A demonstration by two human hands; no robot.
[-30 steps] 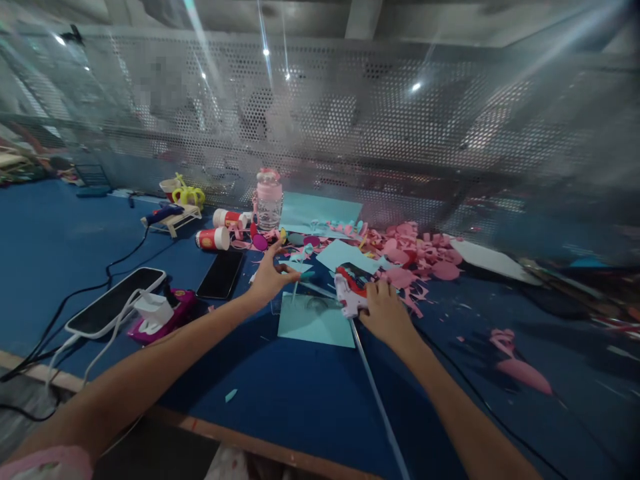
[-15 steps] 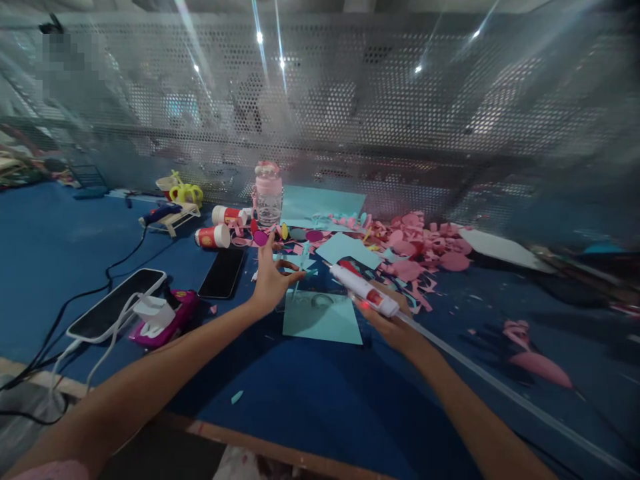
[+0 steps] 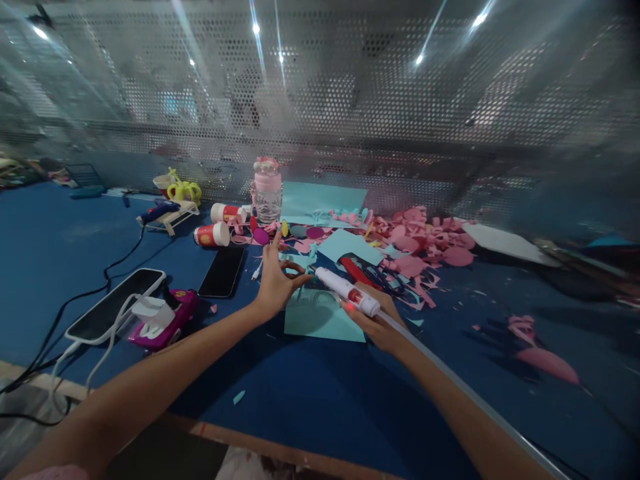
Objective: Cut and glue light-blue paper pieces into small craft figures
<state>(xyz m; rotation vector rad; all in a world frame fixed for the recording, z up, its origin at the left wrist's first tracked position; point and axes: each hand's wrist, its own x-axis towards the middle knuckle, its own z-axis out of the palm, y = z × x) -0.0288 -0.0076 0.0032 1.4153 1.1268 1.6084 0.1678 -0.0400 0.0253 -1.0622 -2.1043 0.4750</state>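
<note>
My left hand [image 3: 277, 283] pinches a small teal cut piece [image 3: 311, 257] between thumb and forefinger, its other fingers raised. Most of that piece is hidden behind the fingers. My right hand [image 3: 377, 317] is wrapped round a white pen-shaped hot glue gun [image 3: 347, 288] with a red patch and a lit red light. A long translucent glue stick [image 3: 430, 360] runs out of its back end. The glue gun's tip is close to my left fingertips; whether it touches the piece I cannot tell. Below both hands lies a light teal sheet [image 3: 323, 323] with curved marks.
Pink scraps [image 3: 413, 243] are heaped at the back right, beside red-handled scissors [image 3: 355, 270] and another teal sheet [image 3: 350, 247]. A clear bottle [image 3: 267, 197], paper cups [image 3: 213, 235], a black phone [image 3: 221, 272], a second phone [image 3: 117, 307] and a purple power strip [image 3: 167, 323] stand leftward.
My right hand has brought the glue gun left, up to my left fingertips. The teal piece, upright before, now shows less behind my fingers.
</note>
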